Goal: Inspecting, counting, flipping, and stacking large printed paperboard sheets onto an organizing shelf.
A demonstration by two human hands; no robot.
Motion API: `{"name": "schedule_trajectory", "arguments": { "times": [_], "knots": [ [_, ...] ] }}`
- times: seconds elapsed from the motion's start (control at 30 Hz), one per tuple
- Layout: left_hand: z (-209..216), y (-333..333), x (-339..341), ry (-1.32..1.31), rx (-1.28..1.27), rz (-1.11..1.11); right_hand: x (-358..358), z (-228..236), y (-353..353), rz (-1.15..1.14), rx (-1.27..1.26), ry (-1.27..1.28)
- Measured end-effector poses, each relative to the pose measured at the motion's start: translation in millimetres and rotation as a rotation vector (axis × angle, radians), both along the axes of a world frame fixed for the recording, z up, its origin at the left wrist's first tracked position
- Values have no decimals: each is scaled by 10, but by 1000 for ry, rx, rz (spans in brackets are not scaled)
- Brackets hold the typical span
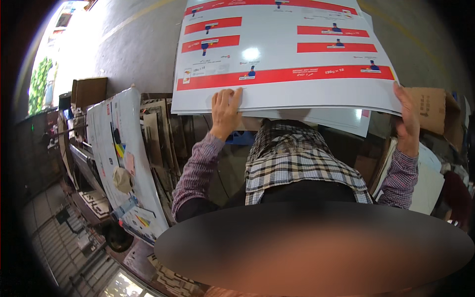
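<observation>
A stack of large white printed cardboard sheets with red bands and small blue figures lies in front of me. My left hand rests on the near edge of the top sheet, its fingers laid over the white margin and slightly bent. At the right near corner, my right hand grips the sheet's edge, fingers upward along the side. The part of that hand under the edge is hidden. Below the near edge, part of another white sheet sticks out.
A long white-covered table on the left bears a beige round object, tape and papers. Boards stand upright beside it. A brown carton is at the right, another box at the far left. Concrete floor stretches behind.
</observation>
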State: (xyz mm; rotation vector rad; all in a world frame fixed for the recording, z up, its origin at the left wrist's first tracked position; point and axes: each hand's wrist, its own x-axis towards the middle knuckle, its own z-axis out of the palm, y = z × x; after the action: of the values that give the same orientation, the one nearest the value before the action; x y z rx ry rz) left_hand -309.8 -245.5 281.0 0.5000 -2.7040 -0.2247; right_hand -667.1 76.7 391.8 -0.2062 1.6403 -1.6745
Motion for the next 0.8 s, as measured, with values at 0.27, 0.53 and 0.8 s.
{"name": "schedule_trajectory", "arguments": {
  "times": [0.27,0.53,0.8],
  "knots": [
    [-8,-208,-454,-256,-416,-345,526,-544,-230,483,681,1304],
    [717,-289,-637,-284,-370,-559,784,-758,-746,676,647,1483],
    [1728,-242,-874,-629,20,-492,-104,453,-666,1265,285,631]
  ]
}}
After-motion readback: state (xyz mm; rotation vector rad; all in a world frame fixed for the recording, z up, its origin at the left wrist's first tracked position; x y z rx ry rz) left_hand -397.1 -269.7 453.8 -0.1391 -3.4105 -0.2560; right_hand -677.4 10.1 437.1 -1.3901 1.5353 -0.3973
